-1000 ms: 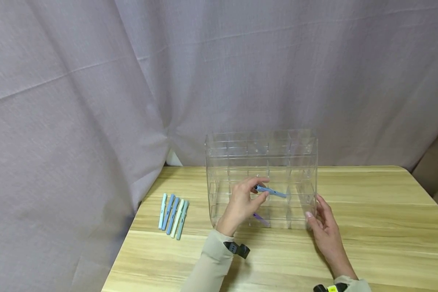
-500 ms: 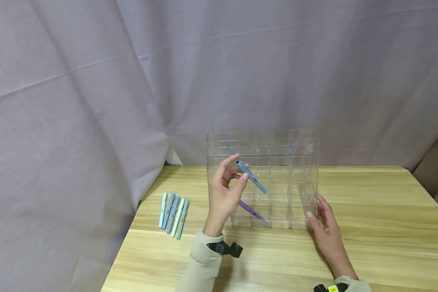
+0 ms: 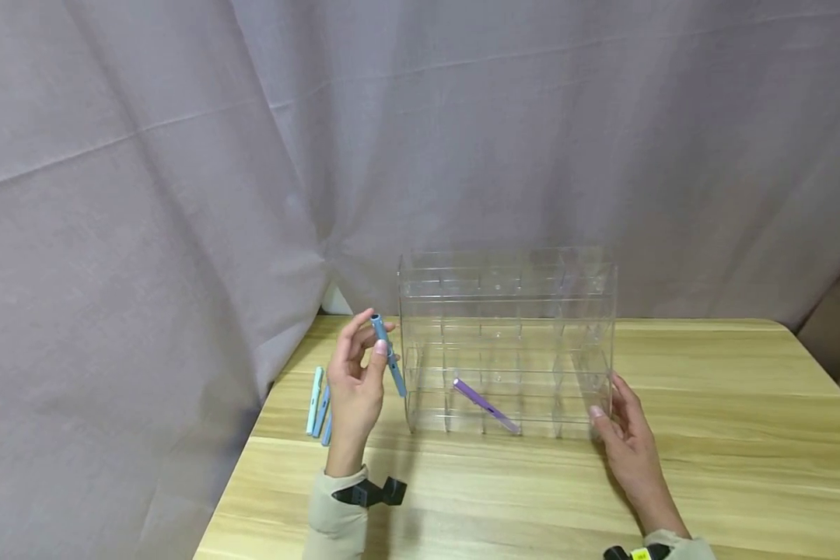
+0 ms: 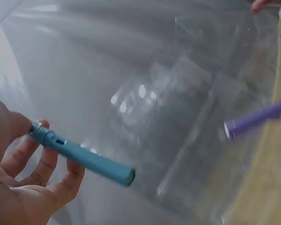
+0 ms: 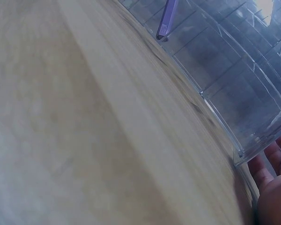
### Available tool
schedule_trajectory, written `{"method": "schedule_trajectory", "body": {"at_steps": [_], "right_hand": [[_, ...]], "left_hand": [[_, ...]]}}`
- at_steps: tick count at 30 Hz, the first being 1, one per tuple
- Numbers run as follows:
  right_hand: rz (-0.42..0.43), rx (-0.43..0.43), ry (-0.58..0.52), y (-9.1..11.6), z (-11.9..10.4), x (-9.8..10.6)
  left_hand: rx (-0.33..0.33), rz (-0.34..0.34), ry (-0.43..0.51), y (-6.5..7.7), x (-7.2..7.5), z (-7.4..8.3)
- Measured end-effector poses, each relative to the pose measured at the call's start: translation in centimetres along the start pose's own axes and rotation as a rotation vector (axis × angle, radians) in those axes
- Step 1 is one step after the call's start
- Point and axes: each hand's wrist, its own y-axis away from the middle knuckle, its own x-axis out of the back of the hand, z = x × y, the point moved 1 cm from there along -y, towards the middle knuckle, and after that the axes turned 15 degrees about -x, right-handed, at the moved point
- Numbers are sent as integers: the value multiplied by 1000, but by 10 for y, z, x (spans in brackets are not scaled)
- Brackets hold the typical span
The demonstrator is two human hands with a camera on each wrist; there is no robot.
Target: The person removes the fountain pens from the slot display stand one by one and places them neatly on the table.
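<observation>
My left hand (image 3: pixel 353 397) pinches a blue pen (image 3: pixel 396 375) between thumb and fingers, just off the left side of a clear plastic compartment rack (image 3: pixel 507 298). In the left wrist view the blue pen (image 4: pixel 91 158) slants down to the right, its clip end at the thumb. A purple pen (image 3: pixel 486 405) lies slanted in the rack's lower front row. My right hand (image 3: pixel 630 451) grips the rack's right side near the bottom, thumb at the front edge and fingers along the outer wall.
Left of the rack, a mint pen (image 3: pixel 314 400) and blue pens (image 3: pixel 321 412) lie on the wooden table (image 3: pixel 518 498), partly hidden behind my left hand. A grey curtain (image 3: pixel 490 140) hangs behind the table's back edge.
My left hand has drawn the blue pen out from in front of the rack and carried it left, turning it steeper. The purple pen shows fully now. My right hand keeps its grip.
</observation>
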Motion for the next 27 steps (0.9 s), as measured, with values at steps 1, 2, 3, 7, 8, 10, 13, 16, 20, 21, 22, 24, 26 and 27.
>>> {"method": "schedule_trajectory", "body": {"at_steps": [1, 2, 3, 7, 8, 10, 13, 16, 20, 21, 22, 24, 26, 27], "right_hand": [[2, 2, 4, 0, 0, 0], [2, 2, 5, 0, 1, 0], [1, 4, 6, 0, 1, 0], [2, 6, 15, -1, 2, 1], [1, 6, 14, -2, 2, 1], [0, 2, 16, -2, 2, 0], [-1, -13, 14, -3, 2, 0], [-1, -27, 18, -3, 2, 0], [5, -24, 22, -2, 2, 0], [7, -20, 21, -2, 2, 0], [8, -16, 19, -2, 2, 0], [12, -9, 19, -2, 2, 0], [13, -6, 15, -2, 2, 0], [13, -5, 15, -2, 1, 0]], "left_hand": [[6, 4, -17, 2, 6, -2], [11, 9, -31, 4, 11, -5], [20, 15, -49, 7, 16, -8], [56, 37, -120, 15, 34, -20], [69, 44, -139, 17, 38, -23], [100, 57, -188, 21, 47, -30], [155, 79, -263, 28, 62, -41], [209, 95, -327, 34, 76, -52], [273, 117, -299, 39, 91, -61], [288, 128, -276, 40, 95, -63], [296, 139, -256, 41, 98, -65], [308, 166, -217, 42, 105, -69], [313, 186, -222, 43, 112, -74], [317, 194, -226, 44, 116, -77]]}}
